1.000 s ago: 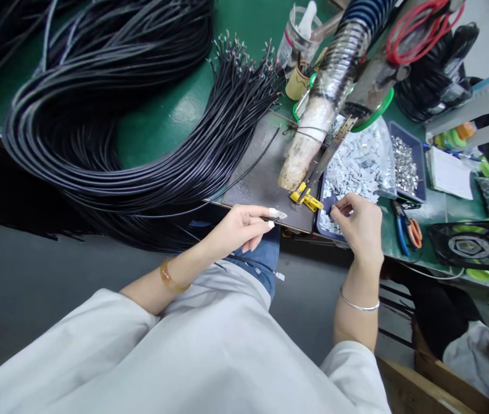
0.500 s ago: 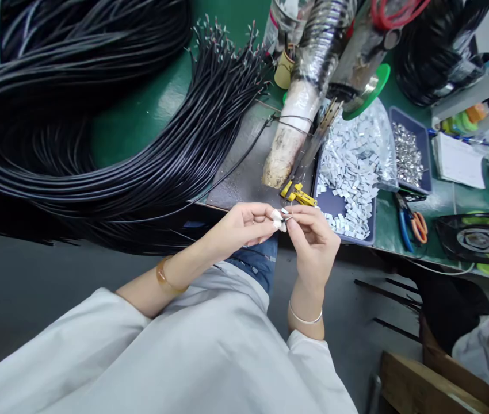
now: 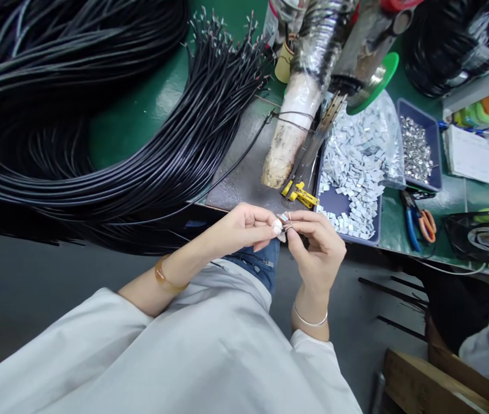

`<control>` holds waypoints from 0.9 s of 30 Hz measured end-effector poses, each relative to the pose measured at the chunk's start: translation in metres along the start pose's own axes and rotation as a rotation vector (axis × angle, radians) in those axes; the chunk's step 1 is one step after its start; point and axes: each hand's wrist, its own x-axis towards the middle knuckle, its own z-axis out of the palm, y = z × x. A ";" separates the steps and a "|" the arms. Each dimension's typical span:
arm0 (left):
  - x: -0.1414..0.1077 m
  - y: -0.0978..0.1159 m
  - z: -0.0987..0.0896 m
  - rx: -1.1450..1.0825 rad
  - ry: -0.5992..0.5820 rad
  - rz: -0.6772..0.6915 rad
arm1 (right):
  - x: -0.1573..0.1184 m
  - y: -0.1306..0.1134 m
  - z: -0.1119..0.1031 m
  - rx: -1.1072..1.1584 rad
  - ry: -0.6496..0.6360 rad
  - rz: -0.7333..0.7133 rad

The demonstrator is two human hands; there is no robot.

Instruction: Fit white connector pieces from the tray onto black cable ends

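Both my hands meet just in front of the table edge. My left hand (image 3: pixel 251 227), with white coverings on its fingertips, pinches the end of a dark cable; most of that cable is hidden by the fingers. My right hand (image 3: pixel 316 241) is closed at the fingertips on thin wires (image 3: pixel 288 228) coming from the cable end. Between the two hands a small pale connector housing (image 3: pixel 283 217) shows, but which fingers hold it I cannot tell. Below, dark cables with small connectors (image 3: pixel 256 267) lie across my lap.
A large bundle of black cables (image 3: pixel 153 146) covers the left of the green table. A wrapped tube (image 3: pixel 285 135) and a yellow-handled tool (image 3: pixel 300 194) lie ahead. To the right are a tray (image 3: pixel 376 238) of pale housings, a bin (image 3: pixel 436 146) of metal parts and pliers (image 3: pixel 419 221).
My right hand has shifted slightly right and its fingers have moved on the wires. The pale housing shows more clearly between the hands. The view has turned a little.
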 end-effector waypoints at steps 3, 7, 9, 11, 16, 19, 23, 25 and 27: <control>0.000 -0.001 -0.001 -0.008 -0.016 0.029 | 0.003 0.009 0.000 0.230 -0.096 0.115; 0.000 -0.006 -0.004 0.042 0.027 0.141 | 0.005 0.013 0.004 0.378 -0.056 0.209; -0.001 -0.007 -0.004 0.078 0.099 0.200 | 0.004 0.010 0.005 0.287 0.067 0.184; -0.001 -0.007 -0.002 0.112 0.174 0.232 | 0.002 0.005 0.005 0.172 0.104 0.142; -0.003 -0.008 0.005 0.324 0.270 0.325 | -0.002 -0.003 0.003 0.038 0.073 0.076; -0.006 -0.012 0.011 0.447 0.302 0.395 | -0.001 -0.003 0.006 0.074 0.057 0.107; -0.006 -0.016 0.016 0.210 0.302 0.325 | 0.001 -0.002 0.010 0.144 0.118 0.129; -0.003 -0.016 0.016 0.073 0.318 0.263 | 0.002 -0.004 0.011 0.064 0.251 0.085; 0.000 -0.014 0.013 -0.001 0.339 0.211 | 0.002 -0.008 0.010 -0.052 0.337 -0.001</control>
